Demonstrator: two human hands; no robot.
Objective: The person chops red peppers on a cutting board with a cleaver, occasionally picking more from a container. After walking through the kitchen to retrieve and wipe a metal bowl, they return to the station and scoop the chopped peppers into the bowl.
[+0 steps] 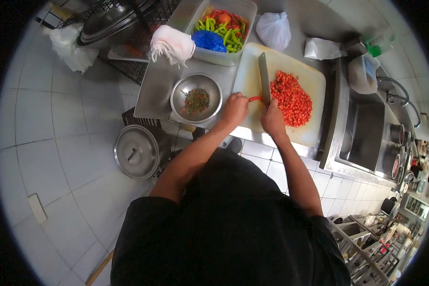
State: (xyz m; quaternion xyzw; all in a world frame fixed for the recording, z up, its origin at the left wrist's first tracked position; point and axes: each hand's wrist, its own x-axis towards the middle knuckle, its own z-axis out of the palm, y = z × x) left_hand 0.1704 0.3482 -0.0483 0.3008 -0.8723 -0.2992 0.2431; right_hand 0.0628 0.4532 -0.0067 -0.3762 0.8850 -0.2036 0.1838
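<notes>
Farthest left of the cutting board (314,78), and lower than it, a round metal lid (137,152) with a handle sits on a pot. Nearer to the board, up and to its left, lies a bundled pale cloth (172,43) with a fringe, beside a clear plastic tub (224,58) that stands close to the board's far left corner. The tub holds green chillies (229,37), red ones and a blue bag (209,41). Left of the board and below the tub, a steel bowl (177,95) contains green stems with some red bits. At the board's left edge, the left hand (235,110) has its fingers drawn close together around one end of a red chilli (256,98), whose other end reaches the knife. The right hand (273,119), over the board's near side, is closed around the handle of a broad knife (264,76), its blade pointing toward the board's far side. Just right of the blade, chopped red chillies (291,100) are heaped on the board. A tied white bag (274,31) sits beyond the board's far edge, and a metal sink (365,128) is to its right.
</notes>
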